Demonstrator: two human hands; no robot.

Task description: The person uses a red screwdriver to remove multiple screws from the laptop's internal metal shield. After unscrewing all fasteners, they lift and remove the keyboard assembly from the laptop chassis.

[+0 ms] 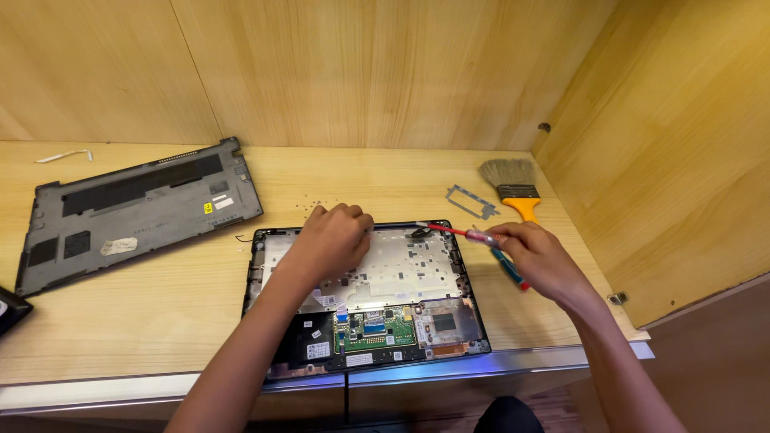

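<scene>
Pale wooden panels enclose a light wooden bench (184, 273) seen from above, with an opened laptop base (365, 293) lying near its front edge. Left hand (333, 239): fingers curled into a loose fist, knuckles resting on the silver inner plate of the laptop base near its far edge; whether anything is pinched beneath the fingers cannot be told. Right hand (539, 258): fingers closed around the handles of two screwdrivers, a red one (451, 231) and a blue one (508, 268). The red screwdriver runs leftward from the fingertips, its metal tip meeting the far right corner of the laptop base; the blue screwdriver slants back under the palm, its end showing below the fingers. A green circuit board (373, 327) sits in the laptop base on the near side of the left wrist. Small loose screws (311, 207) lie scattered just beyond the left knuckles. The removed grey bottom cover (136, 210) lies well to the left of the left hand. A thin metal bracket (472, 201) lies just beyond the right fingertips, and beside it a paintbrush (515, 186) with an orange handle. A white ribbon strip (64, 155) lies at the far left of the bench.
</scene>
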